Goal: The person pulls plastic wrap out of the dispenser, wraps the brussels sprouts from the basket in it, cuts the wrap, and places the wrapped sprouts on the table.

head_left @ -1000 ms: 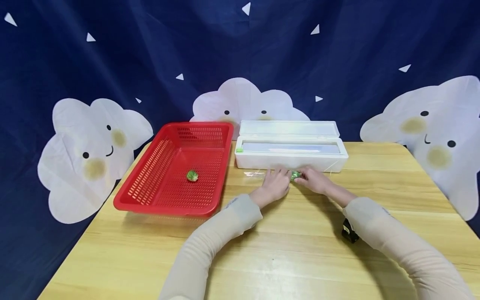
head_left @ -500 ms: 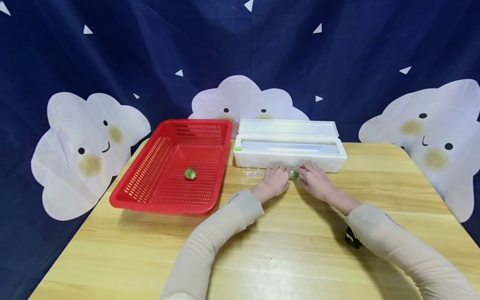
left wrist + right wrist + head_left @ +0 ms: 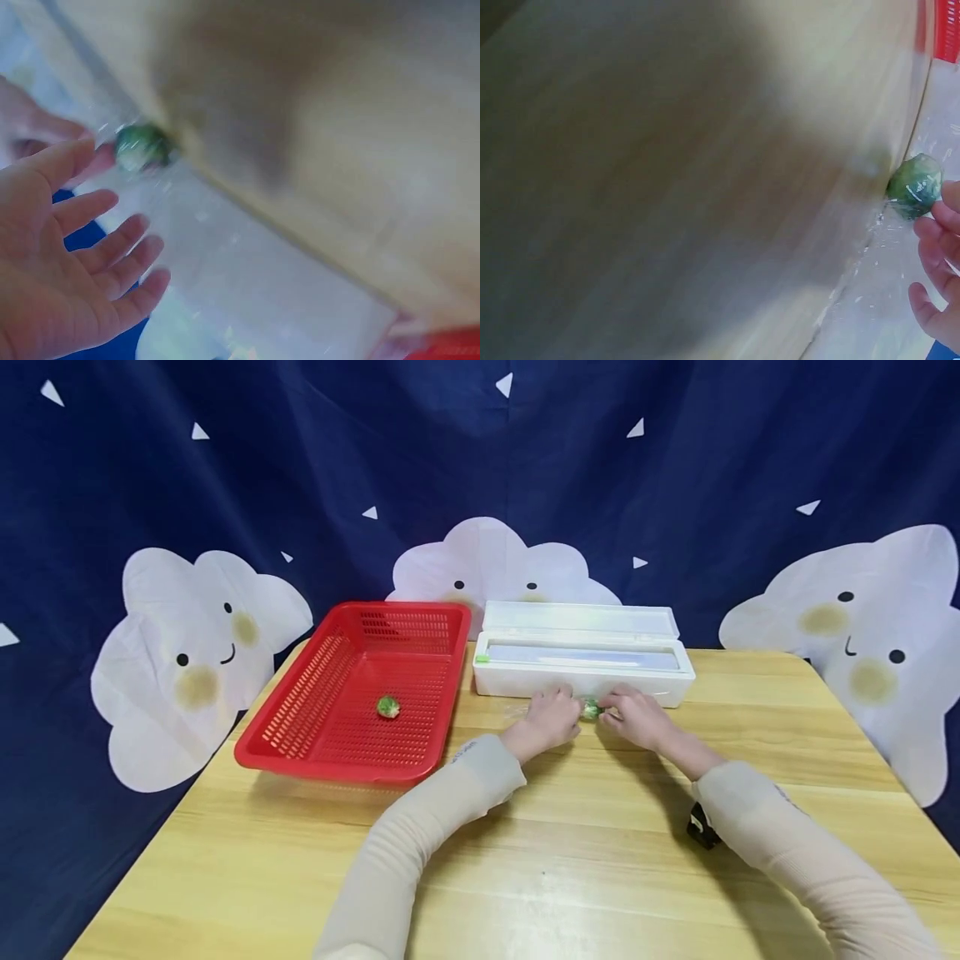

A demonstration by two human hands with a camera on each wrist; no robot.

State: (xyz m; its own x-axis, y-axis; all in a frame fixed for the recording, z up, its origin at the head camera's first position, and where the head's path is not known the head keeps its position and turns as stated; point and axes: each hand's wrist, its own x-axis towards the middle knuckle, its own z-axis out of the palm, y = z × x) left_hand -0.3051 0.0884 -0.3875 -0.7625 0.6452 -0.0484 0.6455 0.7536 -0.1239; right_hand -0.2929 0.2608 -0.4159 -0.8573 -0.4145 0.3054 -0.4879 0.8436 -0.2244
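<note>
A Brussels sprout [image 3: 591, 709] lies between both hands in front of the white box, covered by clear cling film [image 3: 225, 255] that shines in both wrist views. My left hand [image 3: 553, 717] is at its left, thumb tip beside the sprout [image 3: 142, 148] and the other fingers spread loosely, gripping nothing visible. My right hand [image 3: 636, 717] touches the sprout's right side with its fingertips; in the right wrist view those fingers [image 3: 941, 225] are loosely bent next to the wrapped sprout [image 3: 915, 186]. Another sprout [image 3: 387, 707] sits in the red basket [image 3: 255, 753].
The white cling film box [image 3: 585, 679] stands at the back with its lid [image 3: 581, 618] raised and a green slider [image 3: 482, 658] at its left end. A small black object [image 3: 702, 828] is by my right sleeve. Behind the table [image 3: 540, 877] hangs a dark blue cloud-patterned curtain [image 3: 480, 443].
Both hands have stayed beside the sprout, with their fingers shifting slightly. The gap between them shows more of the sprout than half a second ago. The head view has shifted a little.
</note>
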